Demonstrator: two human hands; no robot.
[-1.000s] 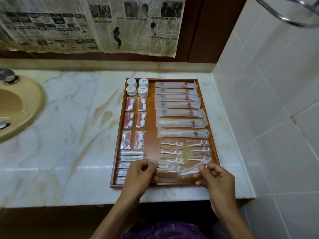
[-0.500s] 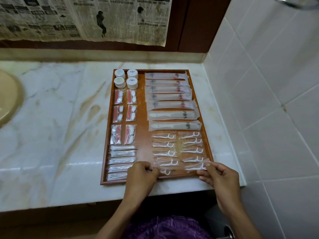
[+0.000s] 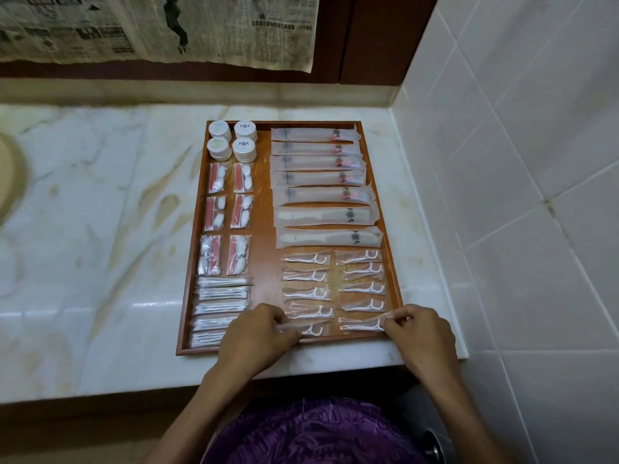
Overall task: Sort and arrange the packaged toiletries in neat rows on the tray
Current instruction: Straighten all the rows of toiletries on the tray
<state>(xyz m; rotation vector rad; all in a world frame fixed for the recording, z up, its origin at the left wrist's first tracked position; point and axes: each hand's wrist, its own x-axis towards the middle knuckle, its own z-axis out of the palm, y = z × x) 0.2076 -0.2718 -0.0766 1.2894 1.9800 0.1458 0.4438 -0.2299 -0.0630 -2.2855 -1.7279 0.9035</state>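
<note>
A wooden tray [image 3: 264,229] is lying on a marble counter [image 3: 100,212] and is holding packets laid out in rows. Four round white tubs [image 3: 232,140] are sitting in a square at its far left corner. Below them, six clear packets with red and white contents [image 3: 227,222] are standing in two columns, and nearer still a stack of cotton-bud packets [image 3: 222,306] is running down the left edge. Seven long frosted sleeves [image 3: 321,185] are lying crosswise on the right half (the two nearest look like combs, though the wrapping is blurring them). In front of those, wrapped floss picks [image 3: 306,276] are lining up in two columns.

The counter is butting against a white tiled wall [image 3: 519,162] on the right, with the rim of a beige sink [image 3: 10,182] showing at the far left. Sheets of newspaper [image 3: 150,25] are hanging over dark wood panelling behind.

The left hand [image 3: 258,336] is curling its fingers narrowly, pinching the nearest left floss pick packet [image 3: 310,329] by its end, at the tray's front edge. The right hand [image 3: 420,333] is pinching the nearest right floss pick packet [image 3: 361,324] between thumb and fingertips, holding it just by the tray's front right corner.
</note>
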